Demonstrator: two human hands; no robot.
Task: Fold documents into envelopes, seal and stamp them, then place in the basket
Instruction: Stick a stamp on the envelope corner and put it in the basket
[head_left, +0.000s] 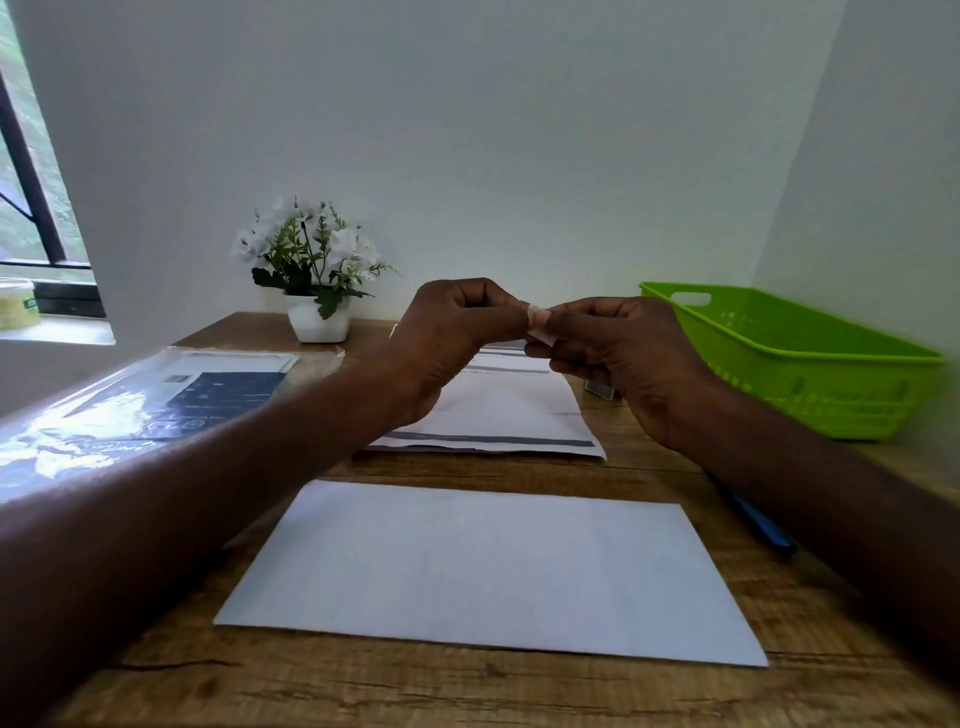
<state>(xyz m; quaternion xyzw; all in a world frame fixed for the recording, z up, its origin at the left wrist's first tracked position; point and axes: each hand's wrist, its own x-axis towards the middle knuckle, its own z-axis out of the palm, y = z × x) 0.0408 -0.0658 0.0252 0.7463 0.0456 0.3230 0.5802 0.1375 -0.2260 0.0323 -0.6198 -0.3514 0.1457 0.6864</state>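
A white envelope (483, 571) lies flat on the wooden desk (467, 691) right in front of me. Raised above the desk, my left hand (452, 338) and my right hand (623, 358) both pinch a small pale stamp (540, 325) between their fingertips. Under the hands lies a stack of envelopes (498, 415) with dark adhesive strips along their flaps. A bright green plastic basket (789, 358) stands at the right against the wall.
A plastic-wrapped packet (130, 410) lies at the left edge of the desk. A small white pot of artificial flowers (314, 275) stands at the back. A blue pen (761, 525) lies under my right forearm. A window (26, 208) is at far left.
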